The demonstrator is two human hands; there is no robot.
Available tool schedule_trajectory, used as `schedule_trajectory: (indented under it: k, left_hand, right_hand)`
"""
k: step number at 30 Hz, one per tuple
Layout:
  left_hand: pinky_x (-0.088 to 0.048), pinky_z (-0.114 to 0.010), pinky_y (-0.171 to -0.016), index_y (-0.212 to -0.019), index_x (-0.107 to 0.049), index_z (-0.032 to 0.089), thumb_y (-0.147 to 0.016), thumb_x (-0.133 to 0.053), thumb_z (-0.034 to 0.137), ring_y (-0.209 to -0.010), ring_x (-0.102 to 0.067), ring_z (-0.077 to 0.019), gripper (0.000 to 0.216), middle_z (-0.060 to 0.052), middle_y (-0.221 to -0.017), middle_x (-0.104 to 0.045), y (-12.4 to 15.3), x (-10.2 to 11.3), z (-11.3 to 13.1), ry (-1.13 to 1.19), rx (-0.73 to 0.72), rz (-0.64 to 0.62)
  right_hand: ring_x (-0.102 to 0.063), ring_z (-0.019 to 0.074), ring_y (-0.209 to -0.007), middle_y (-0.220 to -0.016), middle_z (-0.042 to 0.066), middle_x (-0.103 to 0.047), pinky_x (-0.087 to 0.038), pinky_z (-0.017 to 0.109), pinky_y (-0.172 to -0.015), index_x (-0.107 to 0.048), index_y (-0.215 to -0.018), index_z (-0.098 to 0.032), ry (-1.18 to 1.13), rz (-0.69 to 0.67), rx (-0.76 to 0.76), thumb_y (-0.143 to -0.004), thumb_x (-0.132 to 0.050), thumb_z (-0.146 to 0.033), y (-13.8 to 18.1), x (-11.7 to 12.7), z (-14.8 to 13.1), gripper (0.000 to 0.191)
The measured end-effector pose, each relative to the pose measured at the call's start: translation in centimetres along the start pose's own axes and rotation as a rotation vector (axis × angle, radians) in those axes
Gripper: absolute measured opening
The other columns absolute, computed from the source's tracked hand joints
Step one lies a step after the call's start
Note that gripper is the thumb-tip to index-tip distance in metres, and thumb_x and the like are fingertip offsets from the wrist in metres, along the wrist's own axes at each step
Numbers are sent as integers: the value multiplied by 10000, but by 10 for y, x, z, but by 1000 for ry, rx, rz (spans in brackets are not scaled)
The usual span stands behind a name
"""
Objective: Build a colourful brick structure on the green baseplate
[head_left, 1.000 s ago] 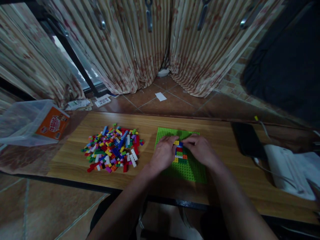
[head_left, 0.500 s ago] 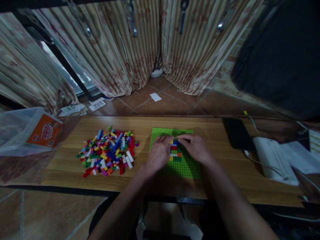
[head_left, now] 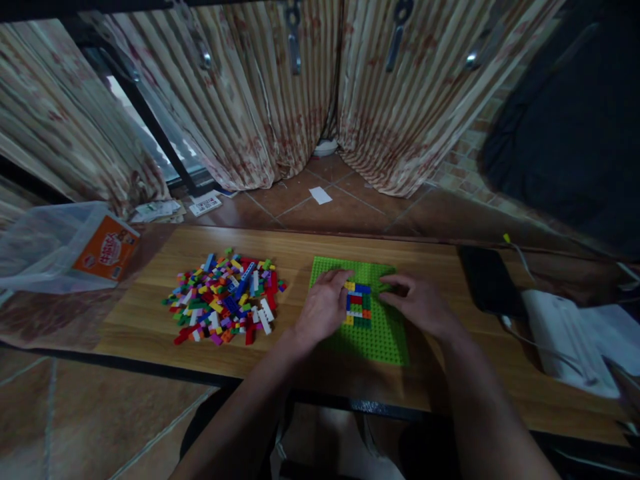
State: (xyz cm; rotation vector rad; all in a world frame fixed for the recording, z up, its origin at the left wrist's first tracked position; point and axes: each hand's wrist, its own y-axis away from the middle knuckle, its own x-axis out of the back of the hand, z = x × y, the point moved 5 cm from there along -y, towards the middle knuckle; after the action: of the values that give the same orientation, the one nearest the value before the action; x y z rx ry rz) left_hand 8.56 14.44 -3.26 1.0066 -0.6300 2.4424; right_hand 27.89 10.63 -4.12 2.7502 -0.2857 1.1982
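Observation:
A green studded baseplate [head_left: 383,343] lies on the table under both hands. On it sits a small, flat block of joined toy bricks [head_left: 357,301] in blue, red, yellow, white, orange and green. My left hand [head_left: 326,305] rests along the left side of these bricks, its fingers stretched over the plate with nothing visible in them. To the right of the bricks, my right hand [head_left: 413,300] hovers over the plate's edge. Its thumb and index finger are apart, with a gap between them and the bricks.
A loose heap of mixed bricks [head_left: 225,300] covers the left of the wooden table [head_left: 295,353]. Beyond it stands a clear plastic bin [head_left: 55,247] with an orange label. At the right lie a black phone [head_left: 490,280], a white device [head_left: 565,340] and cables.
My right hand has drawn back to the right, away from the bricks, and its fingers have parted. More of the brick block now shows. The view has shifted slightly.

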Motion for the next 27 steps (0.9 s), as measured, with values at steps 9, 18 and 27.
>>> schedule_trajectory:
  k: [9,18,27]
  left_hand:
    - [-474,-380,-1052,-1228,-615,143,-858,-492,81,-1140,-614,-221,394,-109,-1201,-678,-2,48,-16,-28,96,206]
    - [-528,-363,-907,-1090,-701,114,-796,-497,78,-962,-687,-217,360,-119,-1029,-741,40,152,-96,-5,522,560]
    - [-527,-335,-864,-1053,-705,104,-793,-584,224,-910,-691,-209,311,-121,-1001,-745,73,181,-120,358,583,697]
  right_hand:
    - [-600,206,-676,-863,51,-690,-468,364,-664,-739,-911,-250,22,187,83,-754,-656,-413,0,5,-12,241]
    - [-639,185,-851,-970,50,-661,-500,315,-768,-708,-985,-224,-73,-85,444,-873,-563,-275,32,-90,-122,191]
    - [-655,206,-948,-1090,66,-674,-500,329,-836,-685,-1033,-222,124,-48,461,-903,-513,-234,39,-127,-143,216]
